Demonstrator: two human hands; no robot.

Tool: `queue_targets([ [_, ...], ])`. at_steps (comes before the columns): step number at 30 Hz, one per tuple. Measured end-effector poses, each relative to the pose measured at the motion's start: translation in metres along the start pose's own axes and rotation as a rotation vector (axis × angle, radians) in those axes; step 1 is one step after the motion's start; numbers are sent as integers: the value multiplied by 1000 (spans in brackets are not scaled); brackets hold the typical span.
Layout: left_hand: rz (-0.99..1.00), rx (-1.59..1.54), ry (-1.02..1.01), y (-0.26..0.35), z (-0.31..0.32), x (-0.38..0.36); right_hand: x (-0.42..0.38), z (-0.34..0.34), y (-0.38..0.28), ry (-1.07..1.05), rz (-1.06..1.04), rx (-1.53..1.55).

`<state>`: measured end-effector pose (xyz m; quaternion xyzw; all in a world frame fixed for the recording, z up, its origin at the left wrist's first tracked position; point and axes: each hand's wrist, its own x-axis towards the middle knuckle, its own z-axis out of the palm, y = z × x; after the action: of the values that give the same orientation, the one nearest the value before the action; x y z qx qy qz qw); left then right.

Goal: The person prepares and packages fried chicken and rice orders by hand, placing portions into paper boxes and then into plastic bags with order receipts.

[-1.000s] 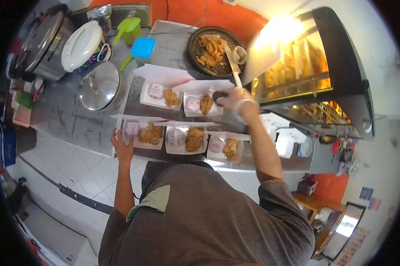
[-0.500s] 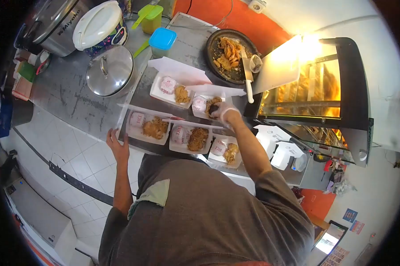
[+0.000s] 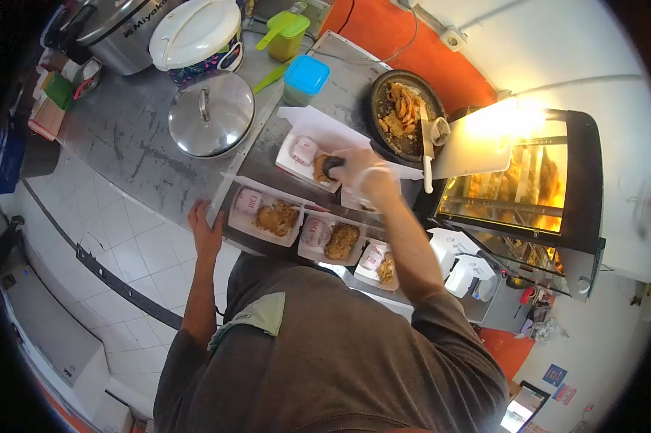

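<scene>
Over the back row of open white boxes, my right hand (image 3: 363, 173), in a clear glove and slightly blurred, has its fingers closed on a dark object (image 3: 332, 167). That object is at the fried chicken in the back left box (image 3: 288, 155), beside a wrapped rice pack (image 3: 304, 150). Part of a second back box (image 3: 354, 198) lies under my wrist. In front are three more boxes with rice packs and fried pieces: left (image 3: 233, 218), middle (image 3: 312, 252) and right (image 3: 390, 285). My left hand (image 3: 206, 222) rests with fingers apart at the left box's outer side, holding nothing.
A dark stone plate (image 3: 377, 108) holds food, with a knife (image 3: 427, 155) across its rim. Right of it stands a lit glass display case (image 3: 506, 231). A lidded steel pot (image 3: 211, 119), a blue-lidded tub (image 3: 307, 75) and a green container (image 3: 287, 37) stand at the back left.
My right hand has moved left with the dark object, from the back right box to the back left one. The view has shifted slightly. My left hand stays near the left box.
</scene>
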<state>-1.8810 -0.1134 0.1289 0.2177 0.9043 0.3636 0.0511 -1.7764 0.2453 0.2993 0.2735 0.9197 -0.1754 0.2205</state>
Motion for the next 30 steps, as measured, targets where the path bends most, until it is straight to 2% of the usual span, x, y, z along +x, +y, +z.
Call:
queue_targets([
  [1, 18, -9, 10, 1, -2, 4, 31, 46, 2, 8, 67, -206],
  [2, 35, -24, 23, 5, 0, 9, 62, 78, 11, -49, 78, -167],
  [4, 39, -46, 49, 8, 3, 23, 100, 79, 17, -107, 79, -132],
  [6, 72, -72, 48, 5, -2, 33, 98, 46, 27, -233, -12, 22],
  [7, 52, -73, -37, 4, -7, 40, 93, 24, 27, -269, -43, 67],
  [8, 22, -73, -126, 1, -10, 43, 71, -4, 14, -250, -52, 90],
  [9, 7, -77, -124, -2, -11, 44, 56, -23, 5, -238, -62, 115],
  [10, -13, -113, -163, -6, -13, 43, 50, -26, 3, -268, 64, 71],
  [11, -23, -146, -208, -11, -17, 42, 44, -11, 0, -280, 71, 79],
  [13, -8, -137, -226, -12, -17, 46, 42, 28, 0, 13, 15, -81],
  [14, 4, -129, -245, -10, -17, 44, 55, 78, 10, -6, 156, -88],
  [15, 31, -138, -248, -9, -13, 42, 50, 70, 13, 16, 174, -84],
  [17, 118, -163, -245, -6, -8, 51, 55, 46, 16, -233, 37, 82],
  [18, 105, -142, -312, -2, -9, 54, 40, 50, 20, -217, 64, 113],
  [19, 144, -142, -327, -2, -10, 57, 26, 48, 27, -146, -14, 160],
  [21, 87, -162, -390, -8, -6, 53, 11, 29, 46, 10, -203, 205],
  [23, 142, -160, -419, -33, -1, 46, -40, -36, 38, -23, -97, 608],
  [24, 164, -158, -416, -33, -5, 41, -50, -43, 62, 4, -39, 819],
  [25, 83, -192, -452, -29, -10, 39, -56, -49, 79, 31, 13, 1030],
  [26, 3, -224, -489, -26, -14, 37, -72, -79, 62, 163, 153, 1030],
  [27, 29, -215, -490, -26, -13, 35, -69, -86, 71, 280, 282, 917],
  [28, -30, -238, -562, -27, -8, 32, -66, -94, 79, 384, 420, 809],
  [29, -83, -255, -634, -25, -6, 34, -35, -73, 120, 472, 542, 587],
  [30, -43, -169, -731, -4, -13, 34, -25, -60, 135, 482, 540, 649],
])
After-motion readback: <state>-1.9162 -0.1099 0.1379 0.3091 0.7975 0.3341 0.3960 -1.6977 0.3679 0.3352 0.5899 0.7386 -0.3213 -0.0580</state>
